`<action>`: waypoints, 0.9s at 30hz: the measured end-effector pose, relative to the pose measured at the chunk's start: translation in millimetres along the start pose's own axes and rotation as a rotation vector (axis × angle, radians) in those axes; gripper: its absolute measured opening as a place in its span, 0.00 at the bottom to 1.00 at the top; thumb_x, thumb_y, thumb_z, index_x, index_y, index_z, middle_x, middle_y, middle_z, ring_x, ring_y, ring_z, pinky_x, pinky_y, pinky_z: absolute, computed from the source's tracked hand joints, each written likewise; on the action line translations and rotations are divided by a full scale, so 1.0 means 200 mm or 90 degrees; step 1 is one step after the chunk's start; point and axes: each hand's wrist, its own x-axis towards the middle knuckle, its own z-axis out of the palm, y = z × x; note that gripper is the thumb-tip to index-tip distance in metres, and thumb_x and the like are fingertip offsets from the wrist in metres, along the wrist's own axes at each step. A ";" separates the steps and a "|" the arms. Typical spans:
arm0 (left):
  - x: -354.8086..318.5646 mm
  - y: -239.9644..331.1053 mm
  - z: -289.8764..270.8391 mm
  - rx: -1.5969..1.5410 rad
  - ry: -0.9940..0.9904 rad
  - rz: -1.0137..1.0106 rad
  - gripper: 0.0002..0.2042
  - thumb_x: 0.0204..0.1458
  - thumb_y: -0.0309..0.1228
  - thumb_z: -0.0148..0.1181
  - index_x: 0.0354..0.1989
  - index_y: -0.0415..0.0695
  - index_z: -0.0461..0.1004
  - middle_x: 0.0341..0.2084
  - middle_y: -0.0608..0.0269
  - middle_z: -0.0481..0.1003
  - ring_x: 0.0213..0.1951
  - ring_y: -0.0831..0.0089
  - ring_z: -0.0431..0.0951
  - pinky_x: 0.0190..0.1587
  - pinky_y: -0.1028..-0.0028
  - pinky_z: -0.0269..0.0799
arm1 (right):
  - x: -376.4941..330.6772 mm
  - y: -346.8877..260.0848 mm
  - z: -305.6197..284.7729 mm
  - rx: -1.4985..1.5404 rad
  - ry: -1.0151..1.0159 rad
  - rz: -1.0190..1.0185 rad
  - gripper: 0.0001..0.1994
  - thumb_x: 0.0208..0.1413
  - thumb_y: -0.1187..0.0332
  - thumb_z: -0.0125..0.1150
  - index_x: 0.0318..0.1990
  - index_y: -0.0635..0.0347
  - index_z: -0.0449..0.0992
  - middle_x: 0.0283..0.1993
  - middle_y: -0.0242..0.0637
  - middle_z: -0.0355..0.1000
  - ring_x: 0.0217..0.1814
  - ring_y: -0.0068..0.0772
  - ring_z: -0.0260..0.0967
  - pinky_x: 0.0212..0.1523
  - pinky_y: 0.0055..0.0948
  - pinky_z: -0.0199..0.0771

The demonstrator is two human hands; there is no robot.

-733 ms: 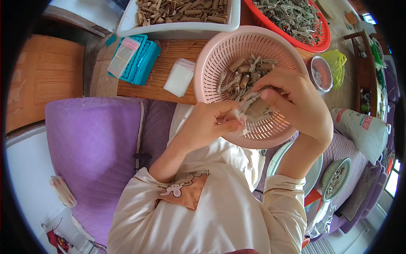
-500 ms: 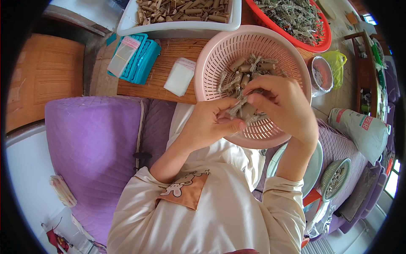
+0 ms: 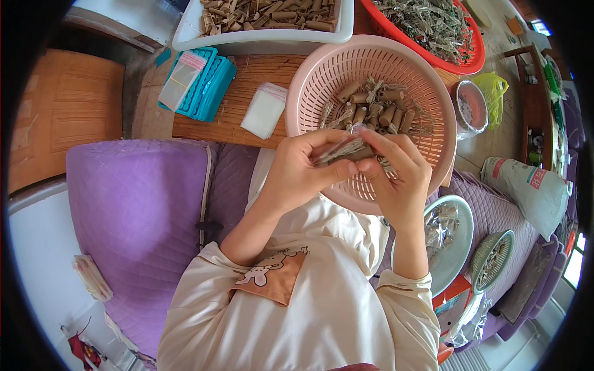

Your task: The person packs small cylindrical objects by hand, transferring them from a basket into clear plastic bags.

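Observation:
My left hand [image 3: 303, 172] and my right hand [image 3: 399, 176] meet over the near rim of a pink slotted plastic basket [image 3: 300, 93]. Between them is a small clear plastic bag [image 3: 348, 146] with pale strands and something brown in it. Left thumb and fingers are closed round the bag; right thumb and fingertips pinch its other side, partly hiding it. Short brown tubes [image 3: 387, 115] and bundles of thin clear strands lie in the basket beyond my hands. Left of the basket, a stack of flat clear bags [image 3: 263, 112] rests on the wooden table [image 3: 241, 74].
A white tub [image 3: 266, 39] of brown pieces and a red basket [image 3: 481, 60] of strands stand at the back. Teal plastic trays [image 3: 216, 93] sit far left. To my right are a pale bowl [image 3: 465, 216], a green basket [image 3: 479, 281] and a small tub [image 3: 461, 120].
My right hand has come down and nearer, uncovering brown tubes in the basket and silvery packets in the bowl. The clear bag between my hands shows more plainly now.

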 end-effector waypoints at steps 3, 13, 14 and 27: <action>0.00 0.00 -0.01 -0.019 0.004 0.007 0.20 0.41 0.30 0.65 0.42 0.32 0.69 0.33 0.62 0.74 0.34 0.83 0.71 0.36 0.82 0.68 | -0.02 0.00 0.00 0.011 0.029 0.039 0.15 0.36 0.74 0.65 0.36 0.63 0.75 0.31 0.38 0.70 0.32 0.35 0.70 0.34 0.26 0.70; -0.02 0.03 0.01 0.011 -0.036 -0.033 0.18 0.43 0.29 0.63 0.41 0.34 0.70 0.31 0.63 0.74 0.33 0.83 0.72 0.35 0.83 0.68 | -0.12 0.14 0.08 0.203 -0.015 0.007 0.22 0.38 0.63 0.67 0.42 0.62 0.72 0.58 0.45 0.53 0.59 0.42 0.54 0.56 0.38 0.55; -0.01 0.04 0.02 -0.035 -0.040 -0.004 0.17 0.43 0.30 0.63 0.40 0.34 0.70 0.31 0.63 0.74 0.33 0.83 0.72 0.35 0.83 0.68 | -0.12 0.14 0.09 0.258 0.004 0.018 0.24 0.40 0.61 0.66 0.45 0.62 0.71 0.59 0.45 0.52 0.59 0.39 0.54 0.56 0.37 0.55; -0.03 0.02 0.08 0.392 0.093 0.289 0.16 0.42 0.32 0.63 0.38 0.38 0.70 0.29 0.59 0.73 0.33 0.65 0.75 0.38 0.74 0.70 | -0.11 0.07 0.19 0.436 0.121 0.215 0.12 0.58 0.69 0.46 0.42 0.67 0.72 0.27 0.28 0.69 0.26 0.11 0.58 0.26 0.12 0.59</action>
